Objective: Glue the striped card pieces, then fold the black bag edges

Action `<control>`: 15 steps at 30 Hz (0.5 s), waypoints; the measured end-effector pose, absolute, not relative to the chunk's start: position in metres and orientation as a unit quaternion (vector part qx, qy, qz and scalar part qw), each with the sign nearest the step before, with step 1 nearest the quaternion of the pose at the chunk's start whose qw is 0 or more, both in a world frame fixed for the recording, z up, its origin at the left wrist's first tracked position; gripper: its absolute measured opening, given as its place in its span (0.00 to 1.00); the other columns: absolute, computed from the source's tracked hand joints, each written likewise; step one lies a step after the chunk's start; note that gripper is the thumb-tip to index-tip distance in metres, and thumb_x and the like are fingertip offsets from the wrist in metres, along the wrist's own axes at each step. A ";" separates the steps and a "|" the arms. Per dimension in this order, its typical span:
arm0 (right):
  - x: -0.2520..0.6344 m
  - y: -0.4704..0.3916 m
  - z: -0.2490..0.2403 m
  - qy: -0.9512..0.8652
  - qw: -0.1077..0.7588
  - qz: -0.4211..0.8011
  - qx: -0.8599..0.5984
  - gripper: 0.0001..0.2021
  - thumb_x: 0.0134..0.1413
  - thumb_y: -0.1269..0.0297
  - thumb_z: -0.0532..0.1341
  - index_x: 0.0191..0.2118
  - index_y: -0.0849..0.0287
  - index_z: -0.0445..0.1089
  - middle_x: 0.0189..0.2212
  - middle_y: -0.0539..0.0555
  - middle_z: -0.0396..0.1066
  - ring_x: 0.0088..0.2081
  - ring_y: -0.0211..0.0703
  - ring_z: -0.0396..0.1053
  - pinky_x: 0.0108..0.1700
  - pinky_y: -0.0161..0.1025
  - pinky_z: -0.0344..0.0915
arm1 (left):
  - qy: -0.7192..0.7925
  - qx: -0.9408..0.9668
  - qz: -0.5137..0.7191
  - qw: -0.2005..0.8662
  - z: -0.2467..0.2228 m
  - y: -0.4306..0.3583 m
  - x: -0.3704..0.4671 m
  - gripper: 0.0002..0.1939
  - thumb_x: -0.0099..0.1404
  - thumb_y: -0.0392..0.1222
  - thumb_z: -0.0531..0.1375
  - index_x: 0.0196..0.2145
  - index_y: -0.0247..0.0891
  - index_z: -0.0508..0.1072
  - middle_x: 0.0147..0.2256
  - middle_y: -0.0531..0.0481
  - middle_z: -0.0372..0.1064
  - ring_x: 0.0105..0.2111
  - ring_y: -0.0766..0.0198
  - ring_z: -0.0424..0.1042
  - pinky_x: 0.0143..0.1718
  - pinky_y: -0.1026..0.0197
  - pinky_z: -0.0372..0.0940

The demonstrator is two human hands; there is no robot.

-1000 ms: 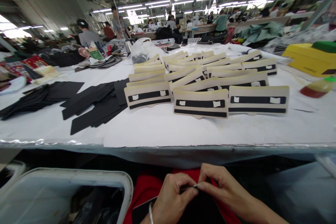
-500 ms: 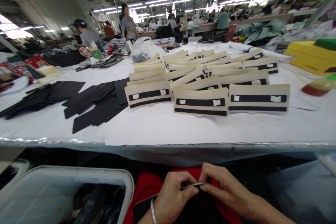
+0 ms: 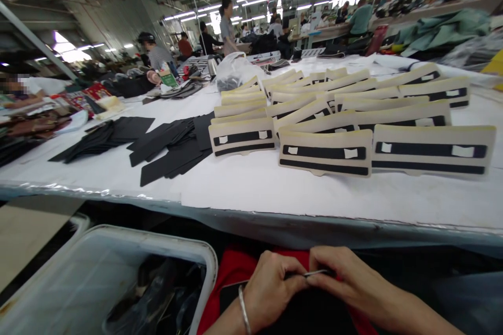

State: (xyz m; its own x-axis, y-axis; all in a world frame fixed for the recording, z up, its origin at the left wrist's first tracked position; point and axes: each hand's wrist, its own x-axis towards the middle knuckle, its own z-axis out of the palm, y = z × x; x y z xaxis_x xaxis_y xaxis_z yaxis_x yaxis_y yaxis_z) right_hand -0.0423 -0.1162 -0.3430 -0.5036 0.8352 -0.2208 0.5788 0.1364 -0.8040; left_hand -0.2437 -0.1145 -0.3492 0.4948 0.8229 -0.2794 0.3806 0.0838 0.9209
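Note:
Below the table edge, over my lap, my left hand (image 3: 271,288) and my right hand (image 3: 346,280) meet fingertip to fingertip. Both pinch a thin black piece (image 3: 314,274) seen edge-on, with a pale shiny edge. A bangle circles my left wrist. Under the hands lies black material on red cloth (image 3: 239,269). On the white table (image 3: 275,188) above stand rows of beige cards with black strips (image 3: 326,153). Flat black cut pieces (image 3: 173,144) are spread to the left of the cards.
A grey plastic bin (image 3: 118,272) with dark scraps stands at my lower left. A clear bag (image 3: 236,70) sits behind the cards. Other people work at tables far back and at the left.
The view has swung left and tilted. My hands stay together on the thin piece, which now lies more level between the fingertips.

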 end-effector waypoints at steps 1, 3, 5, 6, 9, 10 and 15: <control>-0.044 -0.116 -0.342 -0.749 0.133 0.445 -0.473 0.14 0.63 0.55 0.57 0.29 0.57 0.64 0.28 0.48 0.65 0.30 0.39 0.61 0.32 0.35 0.54 | 0.459 0.654 0.195 0.569 -0.350 -0.114 -0.245 0.13 0.61 0.44 0.60 0.28 0.34 0.81 0.20 0.57 0.59 0.23 0.69 0.57 0.26 0.65 0.49; -0.047 -0.115 -0.343 -0.764 0.127 0.436 -0.459 0.16 0.65 0.55 0.55 0.27 0.57 0.61 0.27 0.47 0.63 0.29 0.38 0.59 0.32 0.35 0.53 | 0.458 0.663 0.187 0.562 -0.353 -0.113 -0.251 0.12 0.61 0.44 0.61 0.27 0.34 0.81 0.19 0.57 0.58 0.23 0.69 0.56 0.25 0.65 0.49; -0.045 -0.113 -0.345 -0.769 0.135 0.436 -0.448 0.17 0.65 0.54 0.54 0.27 0.58 0.60 0.27 0.47 0.62 0.29 0.37 0.58 0.32 0.34 0.53 | 0.467 0.661 0.169 0.562 -0.358 -0.112 -0.264 0.11 0.60 0.42 0.61 0.27 0.35 0.81 0.19 0.57 0.59 0.22 0.70 0.56 0.25 0.66 0.48; -0.043 -0.112 -0.346 -0.768 0.139 0.439 -0.445 0.17 0.66 0.53 0.53 0.27 0.58 0.60 0.27 0.47 0.61 0.30 0.37 0.58 0.32 0.34 0.53 | 0.475 0.658 0.158 0.563 -0.362 -0.112 -0.274 0.10 0.59 0.42 0.62 0.28 0.35 0.81 0.19 0.57 0.61 0.22 0.70 0.56 0.25 0.66 0.49; -0.036 -0.110 -0.352 -0.754 0.149 0.459 -0.447 0.19 0.66 0.52 0.52 0.26 0.58 0.59 0.27 0.47 0.61 0.30 0.37 0.59 0.33 0.34 0.53 | 0.498 0.642 0.134 0.567 -0.372 -0.115 -0.309 0.11 0.60 0.44 0.62 0.30 0.35 0.82 0.21 0.55 0.66 0.23 0.69 0.60 0.26 0.67 0.52; -0.034 -0.110 -0.354 -0.747 0.152 0.465 -0.450 0.19 0.66 0.52 0.52 0.26 0.58 0.58 0.26 0.47 0.60 0.30 0.37 0.59 0.33 0.34 0.53 | 0.506 0.636 0.130 0.568 -0.375 -0.116 -0.322 0.11 0.60 0.44 0.62 0.30 0.35 0.82 0.22 0.54 0.67 0.24 0.68 0.61 0.26 0.67 0.52; -0.026 -0.105 -0.359 -0.741 0.139 0.468 -0.462 0.20 0.65 0.51 0.52 0.25 0.58 0.59 0.26 0.48 0.60 0.29 0.38 0.60 0.32 0.35 0.55 | 0.536 0.604 0.155 0.569 -0.383 -0.128 -0.363 0.14 0.60 0.46 0.62 0.27 0.32 0.80 0.22 0.53 0.67 0.25 0.67 0.62 0.28 0.67 0.54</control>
